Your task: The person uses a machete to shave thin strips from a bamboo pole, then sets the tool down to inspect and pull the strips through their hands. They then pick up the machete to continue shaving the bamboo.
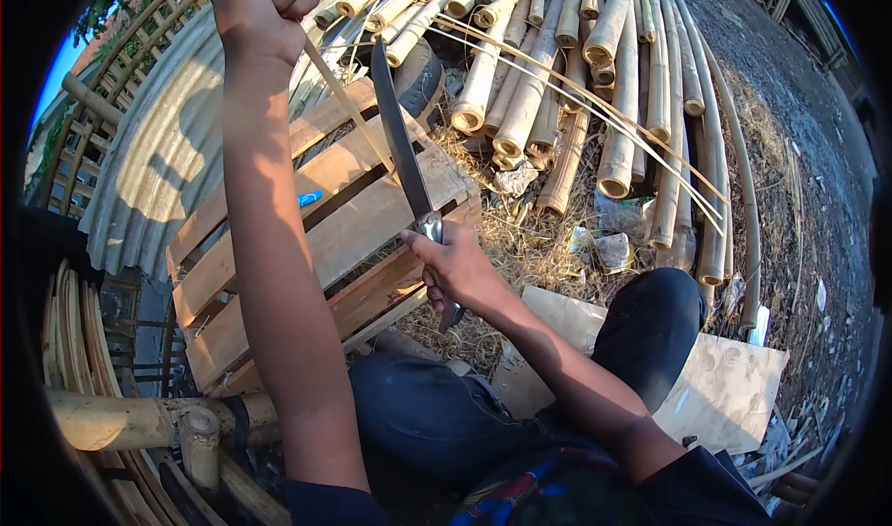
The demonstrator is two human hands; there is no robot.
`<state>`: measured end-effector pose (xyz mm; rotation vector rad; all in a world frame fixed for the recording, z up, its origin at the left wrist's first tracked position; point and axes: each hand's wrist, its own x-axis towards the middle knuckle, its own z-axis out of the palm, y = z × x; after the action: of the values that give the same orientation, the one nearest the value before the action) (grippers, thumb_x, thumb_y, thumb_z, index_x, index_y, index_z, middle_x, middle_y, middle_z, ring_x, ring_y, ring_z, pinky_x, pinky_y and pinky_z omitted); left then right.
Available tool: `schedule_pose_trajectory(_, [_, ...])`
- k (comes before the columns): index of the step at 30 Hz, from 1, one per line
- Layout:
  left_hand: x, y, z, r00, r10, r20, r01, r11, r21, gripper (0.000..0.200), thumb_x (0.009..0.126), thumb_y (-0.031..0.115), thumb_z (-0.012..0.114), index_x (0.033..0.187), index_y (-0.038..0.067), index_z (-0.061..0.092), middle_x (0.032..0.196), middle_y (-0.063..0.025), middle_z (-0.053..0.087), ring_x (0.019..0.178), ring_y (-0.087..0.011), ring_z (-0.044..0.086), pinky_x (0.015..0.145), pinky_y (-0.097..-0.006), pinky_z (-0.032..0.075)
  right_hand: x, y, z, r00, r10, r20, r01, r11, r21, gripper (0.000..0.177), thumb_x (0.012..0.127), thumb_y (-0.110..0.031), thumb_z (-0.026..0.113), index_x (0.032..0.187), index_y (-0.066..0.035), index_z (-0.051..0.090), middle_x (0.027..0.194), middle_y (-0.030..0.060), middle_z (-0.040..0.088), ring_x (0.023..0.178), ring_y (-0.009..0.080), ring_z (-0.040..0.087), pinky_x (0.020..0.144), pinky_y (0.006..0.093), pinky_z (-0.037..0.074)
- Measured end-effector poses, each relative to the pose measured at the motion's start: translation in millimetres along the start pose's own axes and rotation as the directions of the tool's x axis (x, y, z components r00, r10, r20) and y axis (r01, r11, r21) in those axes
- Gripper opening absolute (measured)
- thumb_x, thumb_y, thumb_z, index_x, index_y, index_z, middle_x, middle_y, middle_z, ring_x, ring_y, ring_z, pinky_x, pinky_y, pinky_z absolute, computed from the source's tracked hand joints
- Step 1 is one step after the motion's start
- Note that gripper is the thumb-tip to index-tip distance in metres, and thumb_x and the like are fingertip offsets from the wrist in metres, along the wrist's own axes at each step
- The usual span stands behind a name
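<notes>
Left hand (267, 13) is sitting high at the upper left, fingers curled into a tight fist. A thin strip (348, 110), likely bamboo, is coming out from under it; judging it clamped, though the actual contact is hidden. Right hand (455, 268) is gripping a long knife (400, 136), fingers wrapped around the handle, thumb lying up near the blade's base.

Key relation: strip is slanting from the left fist down and rightward, its lower part meeting the blade's line. Blade is standing steeper, tip pointing up and slightly left, so the two long axes are converging just above the right hand. Lower end is lying nearer the right fingers, upper end at the left fist. Can't tell whether strip and blade are touching.

Slatted wooden pallet (372, 219) is lying beneath both, a small blue object (309, 198) resting on it. Bamboo poles (531, 89) are lying stacked beyond.
</notes>
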<state>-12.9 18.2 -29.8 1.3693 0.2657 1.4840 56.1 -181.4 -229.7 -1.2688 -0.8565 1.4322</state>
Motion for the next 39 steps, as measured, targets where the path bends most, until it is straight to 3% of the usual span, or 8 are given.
schedule_pose_trajectory(6, [-2, -5, 12, 0.999, -0.010, 0.051, 0.012, 0.999, -0.036, 0.052, 0.094, 0.050, 0.058, 0.062, 0.023, 0.028, 0.048, 0.0093, 0.019, 0.036, -0.0059, 0.015, 0.032, -0.0239, 0.015, -4, -12, -4, 0.992, 0.119, 0.031, -0.118, 0.992, -0.050, 0.030, 0.098, -0.028, 0.056, 0.086, -0.001, 0.049, 0.051, 0.0024, 0.046, 0.038, 0.0138, 0.049, 0.035, 0.0298, 0.041])
schedule_pose_trajectory(8, [-1, -6, 6, 0.999, 0.039, 0.031, -0.039, 0.999, -0.004, 0.051, 0.094, 0.050, 0.058, 0.062, 0.023, 0.029, 0.048, 0.0094, 0.019, 0.037, -0.0058, 0.016, 0.032, -0.0238, 0.014, 1, -16, 1, 1.000, -0.015, 0.009, 0.014, 0.997, 0.071, 0.037, 0.097, -0.030, 0.056, 0.079, 0.002, 0.052, 0.051, 0.0043, 0.048, 0.039, 0.0164, 0.051, 0.037, 0.0318, 0.043])
schedule_pose_trajectory(10, [11, -2, -12, 0.976, -0.083, 0.201, 0.113, 0.983, -0.142, 0.046, 0.098, 0.043, 0.053, 0.066, 0.017, 0.034, 0.054, 0.0072, 0.015, 0.043, -0.0063, 0.013, 0.042, -0.0246, 0.012, -5, -7, 4, 0.999, -0.013, -0.033, 0.014, 1.000, 0.022, 0.036, 0.097, -0.030, 0.055, 0.082, 0.002, 0.052, 0.053, 0.0052, 0.049, 0.039, 0.0161, 0.050, 0.037, 0.0316, 0.043])
schedule_pose_trajectory(12, [4, 3, -11, 0.987, -0.066, 0.144, 0.082, 0.991, -0.107, 0.046, 0.098, 0.044, 0.052, 0.066, 0.017, 0.034, 0.054, 0.0073, 0.016, 0.043, -0.0060, 0.012, 0.041, -0.0243, 0.012, -18, -6, 1, 0.989, 0.144, 0.021, -0.145, 0.984, 0.100, 0.034, 0.097, -0.030, 0.055, 0.083, 0.000, 0.049, 0.054, 0.0049, 0.050, 0.040, 0.0156, 0.051, 0.038, 0.0312, 0.044])
schedule_pose_trajectory(28, [-2, 9, -33, 0.994, -0.015, -0.109, 0.002, 0.993, -0.118, 0.047, 0.096, 0.045, 0.055, 0.066, 0.016, 0.035, 0.054, 0.0066, 0.017, 0.044, -0.0074, 0.013, 0.043, -0.0263, 0.012, 2, -1, 10, 0.999, 0.004, -0.036, -0.007, 0.997, -0.076, 0.033, 0.096, -0.031, 0.058, 0.085, -0.001, 0.049, 0.052, 0.0024, 0.047, 0.041, 0.0132, 0.051, 0.036, 0.0300, 0.041])
schedule_pose_trajectory(32, [1, 9, -30, 0.997, -0.021, -0.071, 0.013, 0.993, -0.115, 0.047, 0.097, 0.044, 0.055, 0.066, 0.015, 0.035, 0.055, 0.0061, 0.016, 0.045, -0.0077, 0.013, 0.044, -0.0266, 0.013, -14, 3, -6, 0.989, 0.145, -0.038, -0.149, 0.984, -0.101, 0.034, 0.097, -0.031, 0.057, 0.082, -0.002, 0.049, 0.051, 0.0026, 0.048, 0.041, 0.0136, 0.052, 0.037, 0.0298, 0.041])
schedule_pose_trajectory(37, [3, 5, -22, 0.997, -0.006, -0.079, -0.003, 0.994, -0.112, 0.046, 0.098, 0.042, 0.054, 0.065, 0.015, 0.036, 0.055, 0.0064, 0.016, 0.045, -0.0076, 0.013, 0.044, -0.0268, 0.012, 6, -20, 2, 0.993, -0.113, -0.042, 0.097, 0.958, -0.271, 0.037, 0.096, -0.028, 0.056, 0.080, 0.005, 0.054, 0.054, 0.0075, 0.054, 0.045, 0.0192, 0.057, 0.043, 0.0351, 0.043])
schedule_pose_trajectory(39, [3, 6, -23, 0.995, 0.011, -0.095, -0.020, 0.996, -0.092, 0.045, 0.098, 0.040, 0.053, 0.065, 0.015, 0.036, 0.055, 0.0064, 0.016, 0.046, -0.0077, 0.013, 0.045, -0.0268, 0.013, 7, -14, 4, 0.996, -0.081, -0.044, 0.071, 0.978, -0.197, 0.036, 0.097, -0.028, 0.056, 0.082, 0.005, 0.055, 0.055, 0.0083, 0.055, 0.045, 0.0191, 0.057, 0.043, 0.0359, 0.043])
